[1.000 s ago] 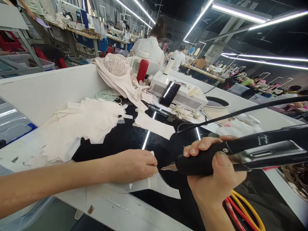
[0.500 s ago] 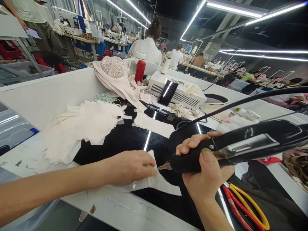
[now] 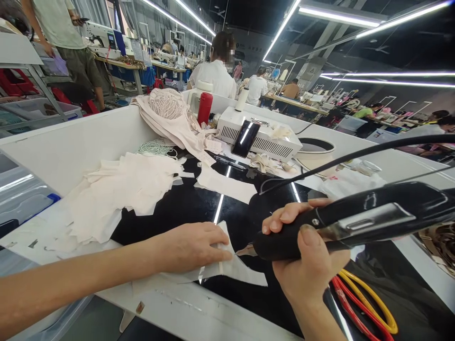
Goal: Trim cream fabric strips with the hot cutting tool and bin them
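Note:
My right hand [image 3: 309, 251] is wrapped around a black corded handheld tool [image 3: 369, 218] with a silver lever along its side. Its metal tip [image 3: 247, 250] points left at a cream fabric piece [image 3: 245, 272] and sits at or just beside its edge; I cannot tell if they touch. On that piece my left hand [image 3: 199, 246] presses down with closed fingers, holding it against the black tabletop [image 3: 234, 303]. A narrow strip shows under the fingertips. Beyond the hands lies another cream cut piece [image 3: 227, 183].
A pile of cream fabric pieces [image 3: 124, 184] lies at the left. Behind it are beige lace garments [image 3: 170, 113], a red bottle [image 3: 205, 108], a phone [image 3: 246, 138] and a white vented box [image 3: 263, 130]. Red-and-yellow-handled scissors [image 3: 369, 303] lie by my right forearm. The tool's cable [image 3: 348, 158] arches across.
The tool tip has drawn slightly right, away from my left fingers. My left hand stays on the fabric. The view has shifted a little, and a person at back left shows more.

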Demonstrator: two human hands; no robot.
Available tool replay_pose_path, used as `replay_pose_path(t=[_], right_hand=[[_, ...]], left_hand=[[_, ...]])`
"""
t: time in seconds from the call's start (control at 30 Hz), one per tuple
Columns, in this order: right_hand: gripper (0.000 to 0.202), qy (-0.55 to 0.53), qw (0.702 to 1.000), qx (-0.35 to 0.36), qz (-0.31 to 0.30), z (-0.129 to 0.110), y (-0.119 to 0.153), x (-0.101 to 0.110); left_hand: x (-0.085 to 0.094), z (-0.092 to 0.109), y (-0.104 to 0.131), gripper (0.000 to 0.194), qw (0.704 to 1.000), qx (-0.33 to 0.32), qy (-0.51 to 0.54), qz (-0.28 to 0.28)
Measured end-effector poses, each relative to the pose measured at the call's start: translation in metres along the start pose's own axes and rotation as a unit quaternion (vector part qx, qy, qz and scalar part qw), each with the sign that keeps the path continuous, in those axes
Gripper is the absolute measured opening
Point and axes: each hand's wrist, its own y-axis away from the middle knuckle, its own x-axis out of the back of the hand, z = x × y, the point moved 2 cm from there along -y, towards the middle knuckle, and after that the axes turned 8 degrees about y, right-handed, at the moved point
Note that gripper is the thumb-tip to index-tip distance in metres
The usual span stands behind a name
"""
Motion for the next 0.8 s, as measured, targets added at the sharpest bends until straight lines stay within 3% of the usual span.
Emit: replay_pose_path(t=[0.27,0.4,0.63,0.8], right_hand=[[0.03,0.013,1.0,-0.015,0.012,-0.006,-0.003,0.005],[0.031,0.035,0.999,-0.002,0.039,-0.018,-0.001,0.018],[0.034,0.071,0.996,-0.002,0.045,-0.023,0.012,0.033],[0.031,0.079,0.996,-0.002,0.038,-0.022,0.019,0.035]], left_hand=[[0.005,0.0,0.0,0.024,1.0,-0.004,-0.02,-0.005],[0.007,0.008,-0.005,0.026,0.999,-0.01,-0.022,0.024],[-0.015,0.03,-0.017,0.018,0.999,0.027,-0.012,0.018],[-0.023,0.034,-0.015,0.019,0.998,0.061,-0.027,0.006]])
